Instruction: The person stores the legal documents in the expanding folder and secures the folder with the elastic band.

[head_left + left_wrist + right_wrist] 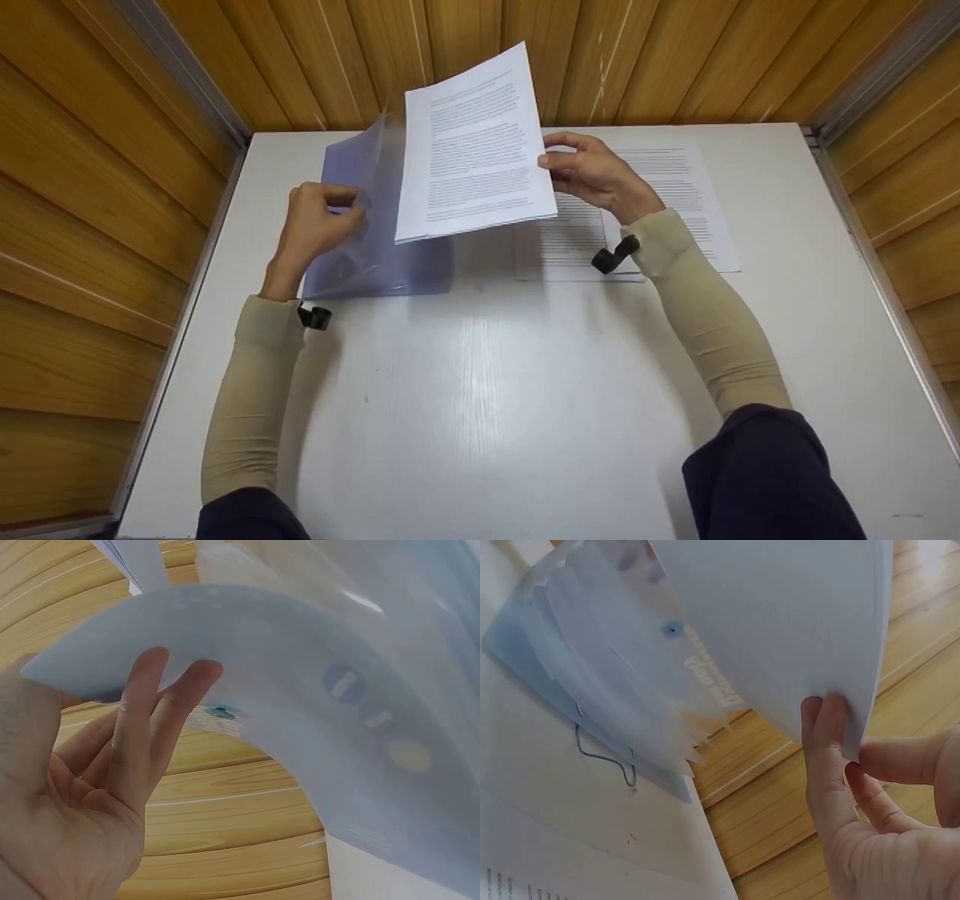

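Observation:
My right hand point(596, 174) grips a small stack of printed sheets point(480, 142) by its right edge, thumb on the near side. The stack hangs tilted above the table, and its blank back point(780, 622) shows in the right wrist view. At the left, my left hand point(319, 221) pinches the raised edge of a see-through plastic leaf of a bluish folder point(412, 274). That leaf point(262, 652) bows in a curve over the fingers in the left wrist view. The folder lies on the table, partly behind the sheets.
More printed sheets point(675, 195) lie overlapping at the back right, under my right hand. A bent wire piece point(604, 757) sticks out at the folder's edge. Wood-plank walls point(675, 60) stand behind and beside the white table point(480, 405).

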`<state>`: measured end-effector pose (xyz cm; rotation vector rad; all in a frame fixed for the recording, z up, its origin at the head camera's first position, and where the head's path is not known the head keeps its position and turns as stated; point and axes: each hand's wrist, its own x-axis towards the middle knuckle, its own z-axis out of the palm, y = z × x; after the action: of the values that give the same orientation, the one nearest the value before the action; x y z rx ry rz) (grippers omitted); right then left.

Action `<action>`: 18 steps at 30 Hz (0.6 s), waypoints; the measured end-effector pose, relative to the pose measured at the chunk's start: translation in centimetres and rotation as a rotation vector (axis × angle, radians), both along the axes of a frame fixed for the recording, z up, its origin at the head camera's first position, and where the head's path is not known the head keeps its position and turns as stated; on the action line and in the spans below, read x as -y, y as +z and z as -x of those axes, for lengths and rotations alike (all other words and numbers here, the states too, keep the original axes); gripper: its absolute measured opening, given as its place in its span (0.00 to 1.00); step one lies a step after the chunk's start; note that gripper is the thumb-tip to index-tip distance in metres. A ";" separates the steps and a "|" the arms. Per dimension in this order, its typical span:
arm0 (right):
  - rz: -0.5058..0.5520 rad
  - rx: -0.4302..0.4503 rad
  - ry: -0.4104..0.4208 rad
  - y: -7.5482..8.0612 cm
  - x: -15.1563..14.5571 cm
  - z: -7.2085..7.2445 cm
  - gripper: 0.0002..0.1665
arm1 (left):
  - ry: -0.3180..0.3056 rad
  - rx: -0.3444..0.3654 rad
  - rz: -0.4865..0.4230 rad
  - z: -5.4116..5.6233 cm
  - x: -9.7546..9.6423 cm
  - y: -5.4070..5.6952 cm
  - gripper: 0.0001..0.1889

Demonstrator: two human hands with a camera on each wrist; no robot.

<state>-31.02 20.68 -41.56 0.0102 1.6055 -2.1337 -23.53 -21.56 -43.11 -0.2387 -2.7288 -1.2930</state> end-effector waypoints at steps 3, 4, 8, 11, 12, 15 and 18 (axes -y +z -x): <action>0.000 -0.003 -0.001 -0.4 0.7 0.2 0.17 | -0.002 -0.006 -0.001 0.0 0.1 -0.1 0.17; 0.005 0.001 -0.003 -0.6 0.9 0.3 0.17 | -0.002 -0.005 -0.002 0.0 0.2 -0.2 0.16; 0.007 0.023 -0.009 -1.4 1.6 0.5 0.17 | -0.005 0.001 -0.004 -0.1 0.3 -0.3 0.16; -0.007 0.038 -0.005 -2.0 2.1 0.6 0.17 | -0.008 0.010 -0.009 -0.1 0.3 -0.3 0.17; -0.010 0.044 -0.002 -2.1 2.2 0.7 0.17 | -0.008 0.013 -0.009 -0.1 0.4 -0.3 0.17; -0.024 0.052 0.006 -2.5 2.7 0.7 0.17 | -0.007 0.014 -0.016 -0.1 0.4 -0.3 0.17; -0.028 0.061 0.016 -2.8 3.2 0.8 0.17 | -0.001 0.000 -0.006 0.0 0.4 -0.3 0.17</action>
<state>-31.81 17.44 -44.36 0.0696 1.5949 -2.0788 -23.50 -21.92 -43.41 -0.2399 -2.7244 -1.3011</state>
